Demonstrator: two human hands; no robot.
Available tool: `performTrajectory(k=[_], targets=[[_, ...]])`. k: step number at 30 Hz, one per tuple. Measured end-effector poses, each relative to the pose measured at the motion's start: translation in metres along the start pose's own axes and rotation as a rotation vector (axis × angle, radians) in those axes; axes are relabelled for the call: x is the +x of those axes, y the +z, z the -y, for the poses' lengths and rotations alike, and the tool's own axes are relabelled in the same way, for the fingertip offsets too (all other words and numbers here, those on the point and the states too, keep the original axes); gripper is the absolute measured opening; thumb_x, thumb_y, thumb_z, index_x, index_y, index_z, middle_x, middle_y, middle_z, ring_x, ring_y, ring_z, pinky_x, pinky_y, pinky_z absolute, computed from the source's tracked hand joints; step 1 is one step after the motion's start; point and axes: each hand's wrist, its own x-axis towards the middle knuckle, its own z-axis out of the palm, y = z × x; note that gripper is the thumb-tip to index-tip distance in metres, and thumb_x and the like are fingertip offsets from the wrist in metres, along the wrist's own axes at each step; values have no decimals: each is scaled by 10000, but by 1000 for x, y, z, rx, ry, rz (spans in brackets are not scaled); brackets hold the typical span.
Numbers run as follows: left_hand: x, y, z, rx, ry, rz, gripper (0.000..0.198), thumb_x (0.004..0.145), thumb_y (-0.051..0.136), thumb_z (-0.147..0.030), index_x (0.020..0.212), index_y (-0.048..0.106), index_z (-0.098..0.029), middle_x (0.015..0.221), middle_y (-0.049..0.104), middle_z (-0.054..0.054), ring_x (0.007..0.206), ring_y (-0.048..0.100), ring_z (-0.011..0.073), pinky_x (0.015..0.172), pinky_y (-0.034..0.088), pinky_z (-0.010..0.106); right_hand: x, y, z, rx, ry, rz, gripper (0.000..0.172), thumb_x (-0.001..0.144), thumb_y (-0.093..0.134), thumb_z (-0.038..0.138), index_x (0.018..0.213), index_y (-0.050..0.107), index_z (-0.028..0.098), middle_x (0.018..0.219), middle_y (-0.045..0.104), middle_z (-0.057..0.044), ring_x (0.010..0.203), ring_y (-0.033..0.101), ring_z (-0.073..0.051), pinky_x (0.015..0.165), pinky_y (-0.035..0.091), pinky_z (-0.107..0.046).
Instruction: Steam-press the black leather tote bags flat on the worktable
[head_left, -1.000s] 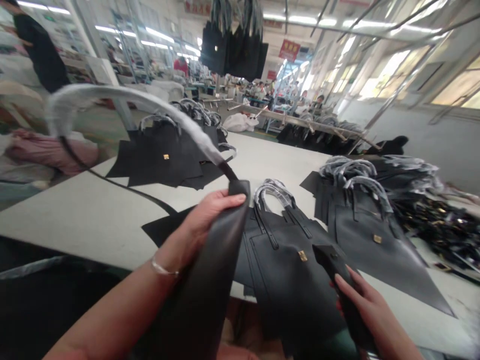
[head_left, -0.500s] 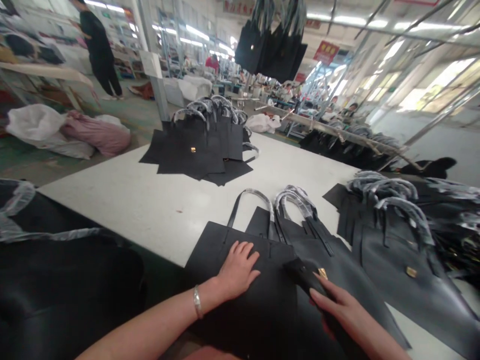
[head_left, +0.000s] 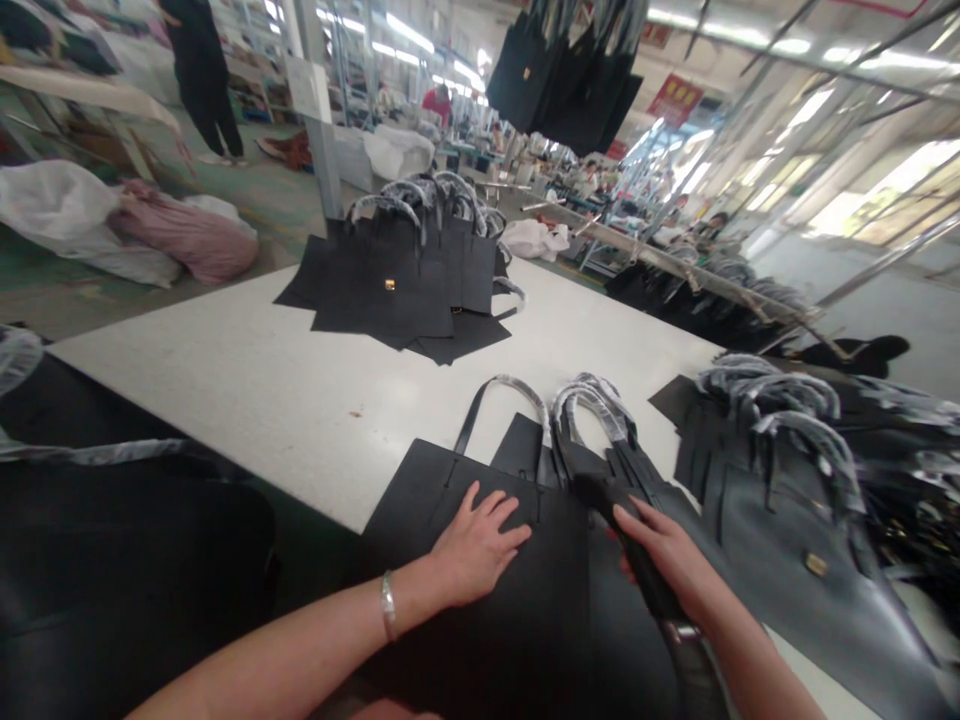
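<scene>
A black tote bag (head_left: 551,580) lies flat in front of me, its plastic-wrapped handle (head_left: 517,383) looping away over the table. My left hand (head_left: 480,545) rests palm down on its upper part, fingers spread. Over the bag's right side, my right hand (head_left: 667,550) is closed around a long black strap-like piece (head_left: 649,580). A shiny metal-looking band shows on this piece below the hand; its lower end runs out of view. Other black totes with wrapped handles (head_left: 592,395) lie under and beside the bag on the right.
A pile of black totes (head_left: 390,310) sits farther back on the white table (head_left: 277,400). More totes (head_left: 787,520) lie at the right. Black material (head_left: 127,560) fills the lower left. Totes hang overhead (head_left: 566,90). A person in black (head_left: 202,80) stands at the back left.
My right hand has moved up and slightly away with the black strap-like piece, showing its shiny band. My left hand stays on the bag, fingers spread wider. The view has shifted slightly.
</scene>
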Motion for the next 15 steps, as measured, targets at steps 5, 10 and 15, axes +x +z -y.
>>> performTrajectory(k=[5, 10, 15], targets=[[-3, -4, -1, -73, -35, -59, 283, 871, 556, -344, 1134, 556, -237, 1227, 535, 49, 1191, 420, 227, 1090, 178, 503, -15, -5, 5, -53, 9, 65, 617, 801, 631, 476, 1332, 445, 221, 729, 649, 13, 446, 571, -133, 401, 445, -237], [-4, -7, -2, -63, -11, -40, 197, 884, 530, -335, 974, 590, -170, 996, 591, 65, 999, 489, 220, 906, 360, 395, -35, 15, -1, -136, 134, 300, 656, 800, 621, 480, 1367, 437, 206, 650, 609, 34, 428, 564, -122, 388, 425, -215], [-2, -8, -3, -23, 18, -9, 177, 917, 460, -291, 908, 585, -167, 912, 580, 58, 907, 482, 210, 807, 365, 366, -22, 30, 4, -139, 102, 329, 665, 802, 603, 494, 1380, 429, 214, 673, 614, 31, 410, 558, -116, 375, 422, -214]])
